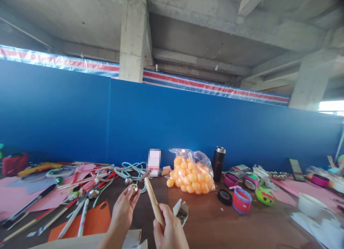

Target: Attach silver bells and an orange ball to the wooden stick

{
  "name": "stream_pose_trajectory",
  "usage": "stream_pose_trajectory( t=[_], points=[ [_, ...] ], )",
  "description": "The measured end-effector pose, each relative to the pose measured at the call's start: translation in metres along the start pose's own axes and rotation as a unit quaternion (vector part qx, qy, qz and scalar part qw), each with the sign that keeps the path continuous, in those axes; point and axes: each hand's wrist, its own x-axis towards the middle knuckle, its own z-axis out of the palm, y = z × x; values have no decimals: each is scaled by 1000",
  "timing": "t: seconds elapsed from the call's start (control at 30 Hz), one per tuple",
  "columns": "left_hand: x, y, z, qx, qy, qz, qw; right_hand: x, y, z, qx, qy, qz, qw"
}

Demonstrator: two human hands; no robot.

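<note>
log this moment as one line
left hand: holds shiny ball | right hand: grips wooden stick | beyond: bag of orange balls

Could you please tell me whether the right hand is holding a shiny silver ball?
No, the right hand grips a pale wooden rod, while the left hand holds a shiny silver ball.

Clear bag (pixel 199 156) of orange balls (pixel 192 178) is set nr blk flask (pixel 219 164); blk roll (pixel 220 196) placed beside red, blue-rimmed item (pixel 242 203); blue partition (pixel 182 123) seen bhd bench (pixel 228 229).
</note>
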Motion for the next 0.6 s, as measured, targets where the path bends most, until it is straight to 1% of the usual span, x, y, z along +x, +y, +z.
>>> stream_pose_trajectory(
  t=[0.13, 0.17, 0.3, 0.33, 0.47, 0.53, 0.6],
  points=[
    [1, -1, -1, 5, -19, -6, 1000, -1, -2, -3, -17, -41, 1, 999],
    [1, -1, -1, 4, -22, -6, 1000, -1, -4, -5, -14, -42, 1, 999],
    [0, 0, -1, -4, -11, 3, 1000, 0, -9, -9, 1, -6, 7, 1000],
    [0, 0, -1, -4, -8, 4, 1000, 1, -10, -9, 0, -8, 10, 1000],
    [-1, 1, -1, 5, -12, -2, 1000, 0, -10, -9, -14, -51, 12, 999],
    [-1, 1, 0, 4, -12, 0, 1000, 0, -9, -8, -12, -48, 12, 999],
    [-1, 1, 0, -1, -6, 6, 1000, 0, -9, -8, -2, -29, 15, 999]
  ],
)
